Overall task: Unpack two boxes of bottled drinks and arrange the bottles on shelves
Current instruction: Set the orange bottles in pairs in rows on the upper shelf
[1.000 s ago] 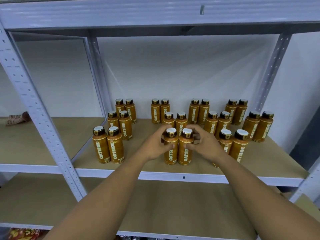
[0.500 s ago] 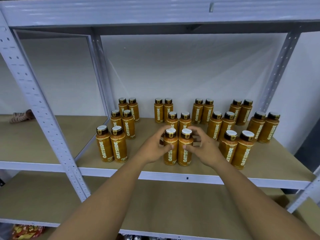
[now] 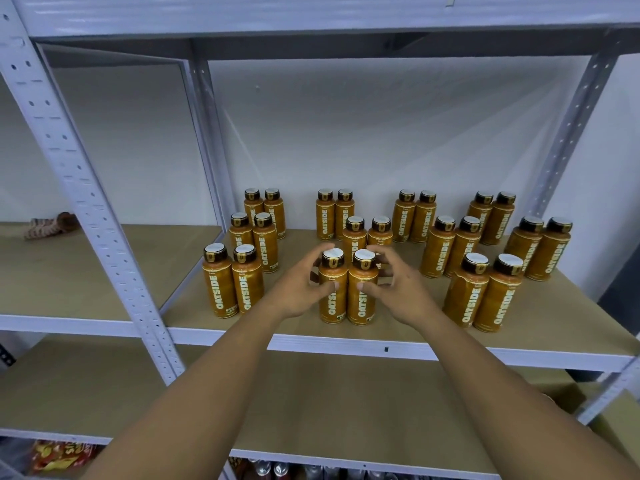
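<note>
My left hand [image 3: 300, 289] and right hand [image 3: 398, 293] grip the two orange brown-capped bottles [image 3: 331, 308]; I'd set them upright, touching.

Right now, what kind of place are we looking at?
Likely a stockroom. Bare metal racks with punched posts, plain board shelves, and rows of identical drink bottles set out in pairs.

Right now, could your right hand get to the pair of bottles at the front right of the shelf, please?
Probably yes. The right hand holds a middle bottle, and bare shelf lies between it and the front-right pair; it would need to let go first.
</note>
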{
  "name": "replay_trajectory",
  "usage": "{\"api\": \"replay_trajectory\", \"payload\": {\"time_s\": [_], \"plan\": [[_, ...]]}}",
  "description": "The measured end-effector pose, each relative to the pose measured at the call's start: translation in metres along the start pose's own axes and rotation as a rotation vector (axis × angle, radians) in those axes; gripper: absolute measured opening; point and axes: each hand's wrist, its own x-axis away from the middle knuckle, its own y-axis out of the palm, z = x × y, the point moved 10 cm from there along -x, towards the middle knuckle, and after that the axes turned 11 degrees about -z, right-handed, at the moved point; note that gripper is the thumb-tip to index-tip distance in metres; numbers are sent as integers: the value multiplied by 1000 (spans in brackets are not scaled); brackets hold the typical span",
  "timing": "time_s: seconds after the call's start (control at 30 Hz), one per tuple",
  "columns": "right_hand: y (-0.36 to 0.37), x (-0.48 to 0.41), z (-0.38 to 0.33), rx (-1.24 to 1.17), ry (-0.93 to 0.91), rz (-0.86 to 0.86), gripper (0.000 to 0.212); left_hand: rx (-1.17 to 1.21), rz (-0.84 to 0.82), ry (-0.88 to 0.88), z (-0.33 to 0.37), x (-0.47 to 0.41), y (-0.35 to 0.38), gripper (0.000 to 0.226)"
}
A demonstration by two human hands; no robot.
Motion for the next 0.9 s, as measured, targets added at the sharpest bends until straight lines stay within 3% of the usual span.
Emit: {"api": "replay_trajectory", "payload": {"time_s": [0.9], "plan": [[19, -4, -8, -32, 20, 8, 73, 30, 15, 17, -15, 7, -14, 75]]}}
